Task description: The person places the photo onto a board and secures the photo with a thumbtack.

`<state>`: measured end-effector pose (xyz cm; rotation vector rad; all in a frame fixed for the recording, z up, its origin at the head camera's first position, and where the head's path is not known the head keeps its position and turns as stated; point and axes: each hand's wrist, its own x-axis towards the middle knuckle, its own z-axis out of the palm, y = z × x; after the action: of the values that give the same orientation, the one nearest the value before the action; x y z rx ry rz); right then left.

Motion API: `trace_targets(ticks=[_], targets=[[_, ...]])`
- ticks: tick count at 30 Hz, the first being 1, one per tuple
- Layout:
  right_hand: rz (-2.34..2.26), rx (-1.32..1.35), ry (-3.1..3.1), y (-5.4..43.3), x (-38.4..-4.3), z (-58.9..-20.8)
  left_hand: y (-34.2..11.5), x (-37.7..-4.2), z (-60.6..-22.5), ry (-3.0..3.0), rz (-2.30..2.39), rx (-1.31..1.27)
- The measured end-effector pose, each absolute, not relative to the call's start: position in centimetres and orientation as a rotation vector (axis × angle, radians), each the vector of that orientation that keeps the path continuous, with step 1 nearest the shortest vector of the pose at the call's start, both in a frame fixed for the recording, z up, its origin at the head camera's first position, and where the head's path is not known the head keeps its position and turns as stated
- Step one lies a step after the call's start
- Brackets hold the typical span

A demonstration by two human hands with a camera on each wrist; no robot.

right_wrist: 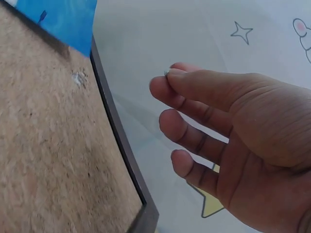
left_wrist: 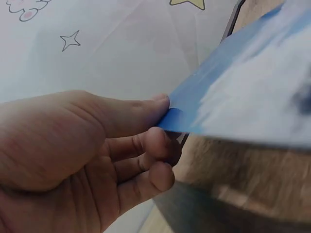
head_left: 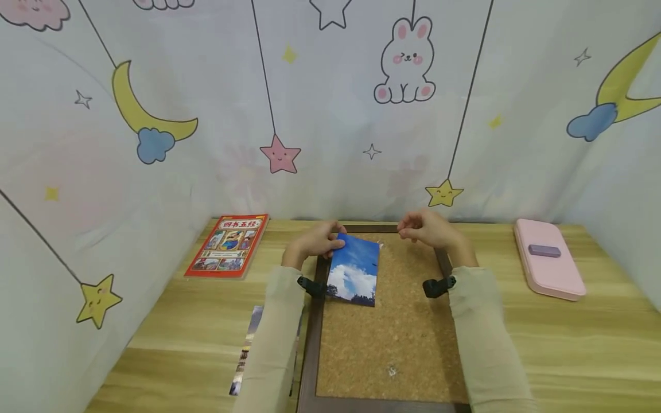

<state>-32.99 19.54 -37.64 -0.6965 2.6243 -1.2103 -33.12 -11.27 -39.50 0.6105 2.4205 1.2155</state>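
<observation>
Holding in fingers of the left hand (head_left: 316, 240), by its upper-left corner, a rectangular blue-and-white sky photo (head_left: 353, 267), lengthwise down the frame near its middle, over brown-framed tan cork board (head_left: 395, 338), and pinching a tiny pale piece (right_wrist: 166, 73) in the farther right hand (head_left: 430, 229), rightward of the upper-right corner.

One high, wide view and two close ones from the wrists.
The head camera faces forward and down over table (head_left: 568, 350), corkboard (head_left: 382, 344) and curtain (head_left: 335, 103). Each wrist camera looks closely across its palm toward the fingertips of the left hand (left_wrist: 92, 150) or right hand (right_wrist: 243, 131). Both wrist views share parts of the photo (head_left: 353, 269), corkboard and curtain.
</observation>
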Motion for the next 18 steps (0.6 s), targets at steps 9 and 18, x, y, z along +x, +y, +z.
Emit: trace_targets(ticks=[9,18], targets=[[-1.267,-0.648,2.639,18.5,-33.7,-38.1,-9.8,-33.2,-40.7,2.447,1.213,0.573],[-1.315,-0.585,2.661,18.1,-33.8,-38.1,-8.3,-33.9,-41.1,2.527,1.184,0.53]])
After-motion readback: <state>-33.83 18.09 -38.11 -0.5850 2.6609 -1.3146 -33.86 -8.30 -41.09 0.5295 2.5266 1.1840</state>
